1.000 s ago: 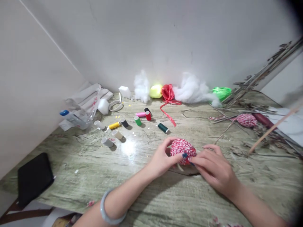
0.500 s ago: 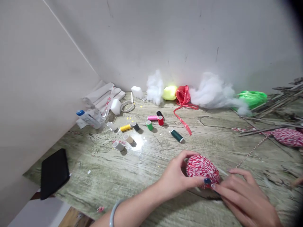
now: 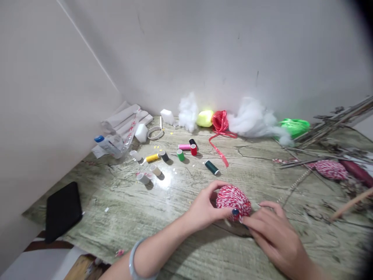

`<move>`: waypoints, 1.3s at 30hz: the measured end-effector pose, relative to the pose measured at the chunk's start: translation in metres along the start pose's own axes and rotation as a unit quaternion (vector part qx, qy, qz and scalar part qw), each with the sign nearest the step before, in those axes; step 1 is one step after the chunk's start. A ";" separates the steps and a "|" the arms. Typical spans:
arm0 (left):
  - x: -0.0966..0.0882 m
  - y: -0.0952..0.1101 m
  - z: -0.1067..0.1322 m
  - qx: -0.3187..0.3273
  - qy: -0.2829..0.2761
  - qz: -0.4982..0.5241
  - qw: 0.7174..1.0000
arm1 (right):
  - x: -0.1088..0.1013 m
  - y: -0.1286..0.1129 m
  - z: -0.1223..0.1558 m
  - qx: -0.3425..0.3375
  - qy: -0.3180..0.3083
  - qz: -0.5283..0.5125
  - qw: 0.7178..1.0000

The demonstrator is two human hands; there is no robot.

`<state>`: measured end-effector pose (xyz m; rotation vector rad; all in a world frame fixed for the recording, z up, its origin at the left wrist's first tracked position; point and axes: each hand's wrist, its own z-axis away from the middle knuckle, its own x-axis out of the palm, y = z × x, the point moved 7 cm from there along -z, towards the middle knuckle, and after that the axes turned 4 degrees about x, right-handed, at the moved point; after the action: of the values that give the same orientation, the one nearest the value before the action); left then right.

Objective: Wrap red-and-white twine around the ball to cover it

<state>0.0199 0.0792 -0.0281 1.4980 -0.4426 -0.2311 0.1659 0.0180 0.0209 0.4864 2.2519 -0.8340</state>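
Note:
A rounded ball wound with red and white string (image 3: 233,200) rests in the grip of my left hand (image 3: 205,206). The left thumb presses on its front and the fingers curl round its far side. At the ball's right end, my right hand (image 3: 279,237) pinches the string close against it with thumb and forefinger. The fingertips partly hide what is pinched. Beyond the right hand, a thin pale twisted cord (image 3: 295,186) runs up and right toward a second red and white wound bundle (image 3: 331,169).
Thread spools, among them a dark green spool (image 3: 211,167), stand or lie mid-table. White stuffing (image 3: 250,118), red plastic ribbon (image 3: 220,121) and a green bundle (image 3: 295,127) line the wall. Dry twigs (image 3: 335,118) lie right. A black phone-like slab (image 3: 64,210) is at the left edge.
The view has swung slightly right, so everything sits further left and more of the right side shows, including a wooden stick. Both hands keep their hold on the ball and string.

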 end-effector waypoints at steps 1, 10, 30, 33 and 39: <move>0.000 0.001 0.000 0.002 -0.004 0.004 1.000 | 0.000 -0.003 -0.003 0.003 0.007 -0.002 1.000; -0.004 0.004 -0.002 -0.024 0.000 -0.011 1.000 | -0.003 -0.012 -0.023 0.011 0.021 0.013 1.000; -0.033 0.038 -0.013 0.038 0.051 -0.134 0.989 | 0.009 -0.018 -0.062 0.090 0.002 0.038 0.995; -0.052 0.040 -0.016 0.051 0.048 -0.127 0.989 | 0.025 -0.023 -0.072 0.084 0.038 0.046 0.995; -0.068 0.021 -0.011 0.032 0.037 -0.100 0.994 | 0.051 -0.021 -0.062 0.021 0.090 0.054 0.994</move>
<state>-0.0394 0.1192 -0.0172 1.6087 -0.2419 -0.3202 0.0901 0.0507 0.0286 0.7227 2.3500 -0.8108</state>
